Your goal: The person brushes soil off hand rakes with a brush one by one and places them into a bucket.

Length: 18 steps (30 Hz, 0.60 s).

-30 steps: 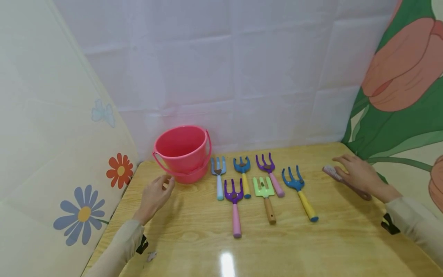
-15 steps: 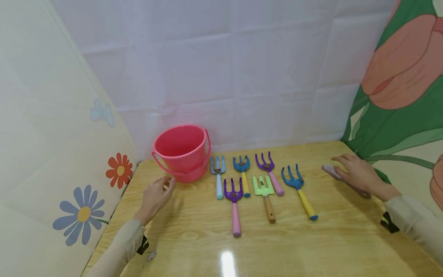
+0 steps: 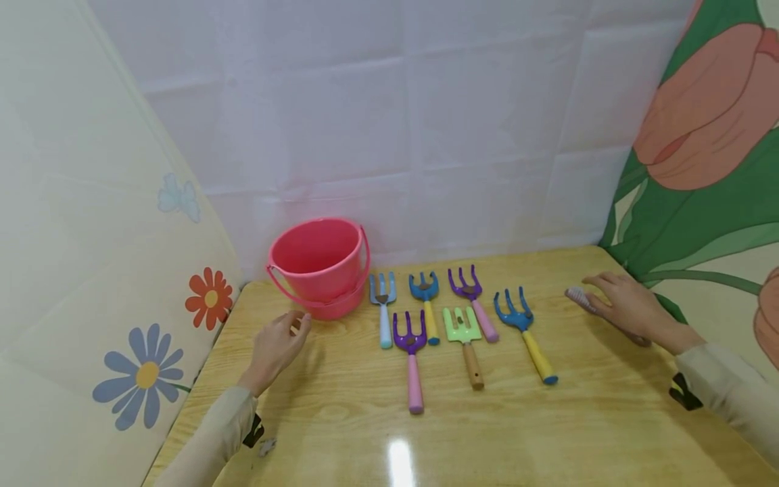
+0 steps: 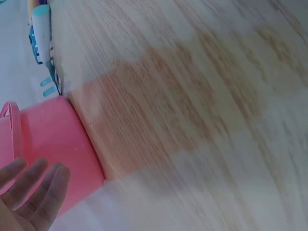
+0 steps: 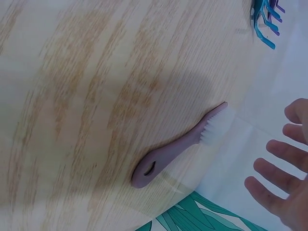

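Note:
My left hand (image 3: pixel 276 348) hovers in front of a pink bucket (image 3: pixel 325 287), fingers loosely bent and holding nothing; in the left wrist view its fingertips overlap the bucket's wall. Over a scrubbing brush (image 5: pixel 166 154) with a mauve handle and white bristles, my right hand (image 3: pixel 629 304) hangs relaxed. The right wrist view shows a gap between its fingers and the brush. Several hand forks with soil-like brown marks lie between the hands: a light blue one (image 3: pixel 384 311), a purple one with a pink handle (image 3: pixel 414 365), a green one (image 3: pixel 465 338), and a blue-and-yellow one (image 3: pixel 526 331) nearest the brush.
The forks lie on a wood-grain table (image 3: pixel 341 419). A white cloth backdrop (image 3: pixel 487 135) rises at its far edge. Flower-printed panels flank it, with a large tulip panel (image 3: pixel 706 223) on the right. A small grey mark (image 3: pixel 266 446) shows near the left sleeve.
My left hand has drifted very slightly to the right. The right hand, brush, bucket and forks keep their places, while the head view shifts a little.

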### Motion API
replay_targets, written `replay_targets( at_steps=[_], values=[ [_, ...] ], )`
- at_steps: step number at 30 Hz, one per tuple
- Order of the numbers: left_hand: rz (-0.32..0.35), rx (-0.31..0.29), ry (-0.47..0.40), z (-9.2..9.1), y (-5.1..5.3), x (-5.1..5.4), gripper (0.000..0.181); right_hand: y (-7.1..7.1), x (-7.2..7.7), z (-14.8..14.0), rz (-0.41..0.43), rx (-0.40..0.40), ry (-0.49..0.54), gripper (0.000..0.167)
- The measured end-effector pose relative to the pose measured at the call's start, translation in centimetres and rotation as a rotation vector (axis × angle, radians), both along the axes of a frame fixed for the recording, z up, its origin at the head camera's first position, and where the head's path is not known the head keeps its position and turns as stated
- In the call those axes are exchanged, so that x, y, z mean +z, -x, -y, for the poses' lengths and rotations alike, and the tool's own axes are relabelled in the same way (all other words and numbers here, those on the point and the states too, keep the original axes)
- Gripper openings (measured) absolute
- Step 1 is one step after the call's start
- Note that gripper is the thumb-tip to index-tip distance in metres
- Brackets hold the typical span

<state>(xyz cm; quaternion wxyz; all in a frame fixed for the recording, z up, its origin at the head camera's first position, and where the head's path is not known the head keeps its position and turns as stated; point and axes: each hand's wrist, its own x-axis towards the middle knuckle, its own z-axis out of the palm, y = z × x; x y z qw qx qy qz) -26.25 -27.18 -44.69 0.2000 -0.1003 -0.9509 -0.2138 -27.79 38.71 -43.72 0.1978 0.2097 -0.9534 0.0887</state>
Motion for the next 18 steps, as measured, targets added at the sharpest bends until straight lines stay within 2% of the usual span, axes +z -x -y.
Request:
replay_targets(
  at_steps=[11, 18],
  values=[
    [-0.001, -0.013, -0.023, -0.41, 0.14, -0.55, 0.029, 0.37, -0.41, -0.17, 0.026, 0.022, -0.024, 0.033],
    [0.002, -0.025, -0.024, -0.72, 0.07, -0.88, 0.031, 0.39, -0.78, -0.13, 0.075, -0.016, -0.027, 0.035]
  ],
)
